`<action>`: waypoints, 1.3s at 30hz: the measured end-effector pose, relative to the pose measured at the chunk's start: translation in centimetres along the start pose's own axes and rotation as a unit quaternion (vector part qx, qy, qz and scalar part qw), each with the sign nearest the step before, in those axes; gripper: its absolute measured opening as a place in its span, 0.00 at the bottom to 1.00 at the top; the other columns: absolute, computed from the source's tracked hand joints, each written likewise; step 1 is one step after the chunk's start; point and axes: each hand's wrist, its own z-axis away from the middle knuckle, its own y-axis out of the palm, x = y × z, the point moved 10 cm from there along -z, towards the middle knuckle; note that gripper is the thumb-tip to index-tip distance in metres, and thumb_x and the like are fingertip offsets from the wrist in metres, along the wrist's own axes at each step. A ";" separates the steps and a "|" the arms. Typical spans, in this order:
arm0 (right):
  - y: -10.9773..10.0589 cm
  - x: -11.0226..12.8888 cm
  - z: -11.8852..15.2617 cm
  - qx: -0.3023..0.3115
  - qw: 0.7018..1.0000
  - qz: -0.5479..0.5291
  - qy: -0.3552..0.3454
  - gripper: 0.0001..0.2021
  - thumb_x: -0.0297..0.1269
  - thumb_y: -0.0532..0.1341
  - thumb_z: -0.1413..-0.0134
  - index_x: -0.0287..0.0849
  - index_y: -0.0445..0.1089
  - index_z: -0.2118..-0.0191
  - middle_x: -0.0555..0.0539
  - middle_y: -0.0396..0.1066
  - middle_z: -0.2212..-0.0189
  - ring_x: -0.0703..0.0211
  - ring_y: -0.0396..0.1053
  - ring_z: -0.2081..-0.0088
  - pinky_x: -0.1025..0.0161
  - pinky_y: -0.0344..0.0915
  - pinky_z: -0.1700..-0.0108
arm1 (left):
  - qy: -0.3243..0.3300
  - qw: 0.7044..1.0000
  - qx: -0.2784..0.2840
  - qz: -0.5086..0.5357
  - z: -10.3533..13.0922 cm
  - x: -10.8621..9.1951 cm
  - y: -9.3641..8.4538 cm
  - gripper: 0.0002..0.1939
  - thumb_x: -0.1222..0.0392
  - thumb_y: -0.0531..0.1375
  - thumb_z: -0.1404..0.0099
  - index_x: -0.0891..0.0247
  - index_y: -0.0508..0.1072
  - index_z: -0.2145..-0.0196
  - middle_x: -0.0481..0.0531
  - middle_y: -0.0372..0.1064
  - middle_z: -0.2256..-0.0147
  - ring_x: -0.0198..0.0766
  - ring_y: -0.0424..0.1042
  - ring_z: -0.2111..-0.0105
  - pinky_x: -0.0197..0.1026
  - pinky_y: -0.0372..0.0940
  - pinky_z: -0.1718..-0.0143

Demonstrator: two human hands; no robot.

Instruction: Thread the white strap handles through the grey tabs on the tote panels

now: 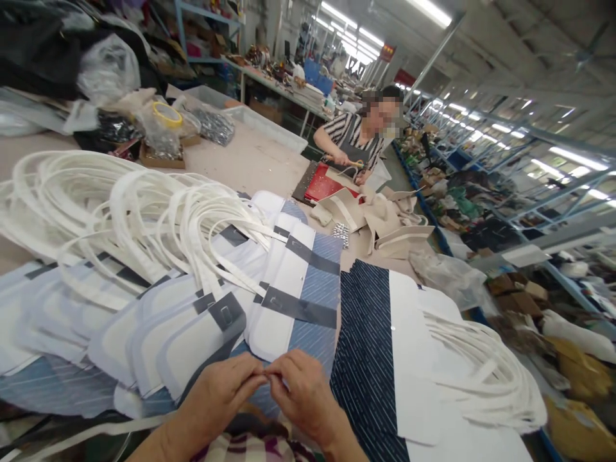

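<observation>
At the near edge of the table, my left hand (230, 384) and my right hand (301, 391) meet fingertip to fingertip, both pinched closed. Whatever is between the fingers, if anything, is too small to make out. Just beyond them lies a white and blue striped bag panel (274, 321) with dark grey tabs. Left of it spreads a pile of similar panels (158, 340) with looped white straps (144, 212). Close to my right hand is a stack of dark navy striped panels (363, 346) with white upper parts and white straps (495, 372).
Across the table (255, 160), a person in a striped top (353, 138) holds a tool over a red board (327, 186). Beige pieces (385, 221) and small metal parts (341, 235) lie nearby. Yellow tape (167, 114) and plastic bags sit back left; shelving stands right.
</observation>
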 end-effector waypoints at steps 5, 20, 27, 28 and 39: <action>1.4 -3.0 -1.9 -0.082 0.982 -0.108 0.129 0.07 0.29 0.57 0.45 0.44 0.71 0.69 0.51 0.72 0.74 0.62 0.68 0.72 0.66 0.63 0.67 | -0.078 0.996 -0.031 0.043 -0.5 2.2 -1.2 0.16 0.55 0.52 0.27 0.59 0.70 0.72 0.43 0.69 0.77 0.31 0.71 0.77 0.31 0.62 0.74; 3.3 -27.0 -6.7 -0.174 0.840 -0.258 0.444 0.14 0.43 0.62 0.55 0.35 0.74 0.68 0.53 0.67 0.81 0.66 0.60 0.79 0.69 0.58 0.77 | -0.203 0.979 0.000 -0.029 2.7 13.4 -2.5 0.17 0.47 0.51 0.31 0.55 0.70 0.73 0.42 0.71 0.76 0.35 0.74 0.75 0.34 0.63 0.72; 4.1 -28.6 -7.7 -0.130 0.853 -0.203 0.464 0.09 0.36 0.61 0.54 0.36 0.74 0.69 0.55 0.66 0.83 0.67 0.62 0.80 0.70 0.59 0.77 | -0.168 0.984 -0.034 -0.036 2.2 12.6 -3.0 0.16 0.49 0.51 0.30 0.55 0.70 0.72 0.40 0.72 0.77 0.33 0.75 0.77 0.33 0.63 0.74; 4.2 -28.7 -7.8 -0.122 0.854 -0.196 0.467 0.08 0.35 0.61 0.54 0.36 0.73 0.69 0.55 0.66 0.83 0.67 0.62 0.80 0.70 0.60 0.78 | -0.166 0.985 -0.034 -0.036 2.2 12.6 -3.0 0.16 0.49 0.52 0.29 0.55 0.70 0.72 0.40 0.72 0.77 0.33 0.75 0.77 0.33 0.63 0.74; 1.3 -28.7 -7.0 -0.111 0.861 -0.092 0.487 0.16 0.39 0.68 0.55 0.37 0.69 0.60 0.57 0.62 0.87 0.59 0.64 0.84 0.64 0.61 0.79 | -0.198 0.980 -0.008 -0.031 2.7 13.4 -2.4 0.15 0.50 0.52 0.31 0.55 0.70 0.72 0.41 0.70 0.77 0.34 0.73 0.77 0.34 0.61 0.73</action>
